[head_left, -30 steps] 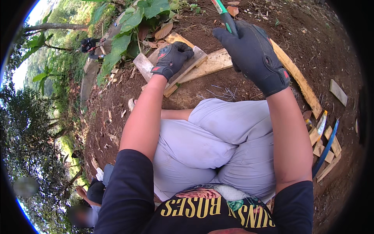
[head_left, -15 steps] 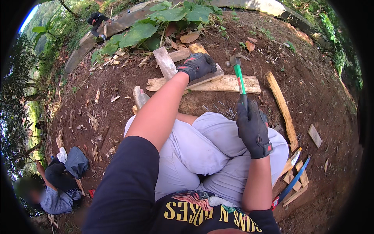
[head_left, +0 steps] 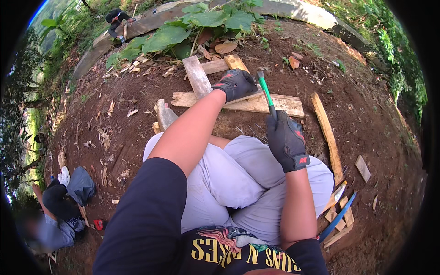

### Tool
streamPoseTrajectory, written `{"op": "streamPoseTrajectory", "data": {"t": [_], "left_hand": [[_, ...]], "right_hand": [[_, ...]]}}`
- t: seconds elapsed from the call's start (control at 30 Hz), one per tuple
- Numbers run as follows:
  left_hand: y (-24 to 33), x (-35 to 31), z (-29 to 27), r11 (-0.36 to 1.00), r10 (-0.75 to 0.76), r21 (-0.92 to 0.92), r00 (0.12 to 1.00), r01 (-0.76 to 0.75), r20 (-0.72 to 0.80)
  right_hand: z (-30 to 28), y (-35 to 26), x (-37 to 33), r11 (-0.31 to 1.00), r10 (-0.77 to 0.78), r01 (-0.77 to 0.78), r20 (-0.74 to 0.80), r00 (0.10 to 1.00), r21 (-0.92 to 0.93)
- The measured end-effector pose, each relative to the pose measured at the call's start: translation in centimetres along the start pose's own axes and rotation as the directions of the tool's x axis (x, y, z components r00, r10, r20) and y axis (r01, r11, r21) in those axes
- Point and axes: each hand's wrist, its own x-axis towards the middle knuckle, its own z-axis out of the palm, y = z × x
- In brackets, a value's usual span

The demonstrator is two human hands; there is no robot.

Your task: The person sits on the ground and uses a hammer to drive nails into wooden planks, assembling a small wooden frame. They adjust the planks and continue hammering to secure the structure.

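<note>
My right hand (head_left: 286, 141), in a black work glove, is wrapped around the dark grip of a claw hammer (head_left: 266, 92) with a green shaft. The hammer's head is close to the fingertips of my left hand (head_left: 235, 85), also gloved. That hand's fingers are curled in a pinch over a short wooden board, and whatever they hold is too small to make out. Beneath lies a longer pale plank (head_left: 275, 103) on the soil. A greyish board (head_left: 198, 76) slants away on the left of the hand, with another wood piece (head_left: 236, 63) beyond it.
Several loose nails (head_left: 251, 131) lie before my crossed legs. On the right are a long wood strip (head_left: 327, 130), a blue saw blade (head_left: 338, 217) and wood offcuts (head_left: 349, 211). Two other people sit at the left, one beside a dark plastic bag (head_left: 81, 185). Leafy plants (head_left: 208, 19) grow ahead.
My right hand has moved left and slightly forward, bringing the hammer's head over to my left fingertips. My left hand stays at the boards, and the view has shifted slightly.
</note>
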Motion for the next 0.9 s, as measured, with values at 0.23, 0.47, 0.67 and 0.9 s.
{"op": "streamPoseTrajectory", "data": {"t": [0.23, 0.47, 0.67, 0.9], "left_hand": [[0.9, -0.6, -0.5, 1.0, 0.026, -0.017, 1.0, -0.026, 0.009], [0.8, -0.6, -0.3, 0.999, 0.019, -0.045, 1.0, -0.019, 0.0], [1.1, -1.3, -0.2, 0.999, 0.033, 0.008, 0.997, -0.033, -0.065], [2.5, -1.1, -0.8, 0.995, 0.039, 0.095, 0.999, -0.042, 0.035]], "right_hand": [[2.2, 0.9, 0.5, 0.999, 0.013, -0.01, -0.064, 0.998, 0.047], [-0.2, -1.2, 0.5, 0.988, 0.095, -0.078, -0.128, 0.987, 0.132], [1.6, 0.1, -0.1, 0.999, -0.021, 0.026, -0.132, 0.991, 0.034], [2.0, 1.0, -0.5, 0.996, -0.025, 0.03, -0.072, 0.997, 0.078]]}}
